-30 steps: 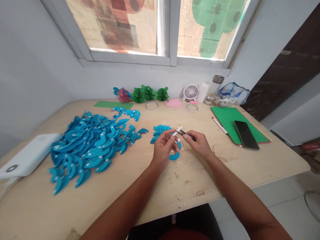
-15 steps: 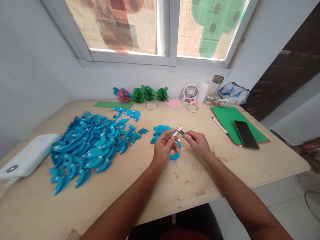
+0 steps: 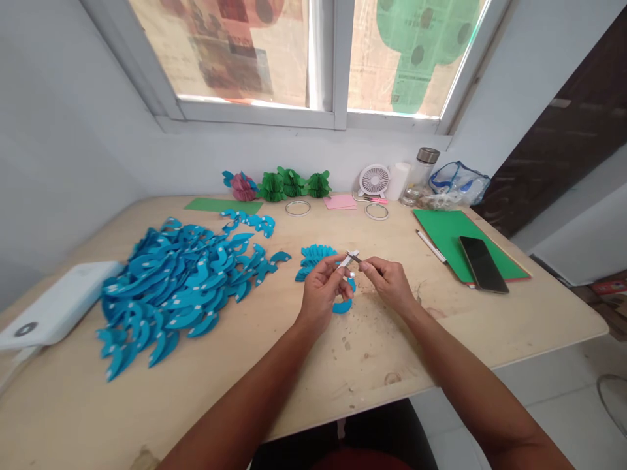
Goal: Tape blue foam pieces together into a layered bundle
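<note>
My left hand pinches a narrow white strip that sticks up past its fingertips. Dark, slim tweezers are gripped between the thumb and fingers of my right hand, their tip lying against the strip. Just behind my left hand sits a blue pleated paper piece, partly covered by the fingers. A curved blue paper piece with a small white patch shows below the fingers, partly hidden. Farther left lies a big heap of blue paper crescents dotted with white squares.
A white power bank stands left of the heap. On the right are a phone on green sheets and a pen. Along the wall stand green paper pieces, a small fan and a bottle.
Both hands stay close together over the same spot. The tweezers' tip and the white strip have shifted very slightly against each other; the table's contents look the same.
</note>
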Motion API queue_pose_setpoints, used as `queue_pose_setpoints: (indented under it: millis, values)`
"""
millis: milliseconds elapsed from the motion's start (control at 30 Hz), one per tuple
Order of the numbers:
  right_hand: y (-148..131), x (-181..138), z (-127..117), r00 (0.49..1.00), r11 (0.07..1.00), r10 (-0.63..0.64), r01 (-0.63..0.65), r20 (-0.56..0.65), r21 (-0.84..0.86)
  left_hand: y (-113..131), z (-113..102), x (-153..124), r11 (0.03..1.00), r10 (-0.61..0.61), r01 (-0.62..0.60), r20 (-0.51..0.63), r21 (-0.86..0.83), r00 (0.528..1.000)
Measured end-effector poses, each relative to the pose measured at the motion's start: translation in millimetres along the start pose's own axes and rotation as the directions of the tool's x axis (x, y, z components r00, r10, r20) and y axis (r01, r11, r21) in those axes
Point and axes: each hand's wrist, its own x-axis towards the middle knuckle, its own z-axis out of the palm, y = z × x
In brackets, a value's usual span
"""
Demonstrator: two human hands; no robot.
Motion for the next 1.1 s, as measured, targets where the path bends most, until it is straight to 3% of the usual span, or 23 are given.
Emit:
queue_pose_setpoints:
  millis: [300, 1100]
  values:
    - [0.6, -0.2, -0.1, 0.998, 1.0, 0.028, -0.028, -0.064, 0.0, -2.0, -0.7, 0.9, 1.0, 0.013, -0.012, -0.006, 0.009, 1.0]
    - [4.5, 0.1, 2.4, 0.999, 0.997, -0.03, 0.029, -0.013, -0.077, -1.7, 2.7, -1.5, 0.999, -0.018, 0.018, -0.004, -0.041, 1.0]
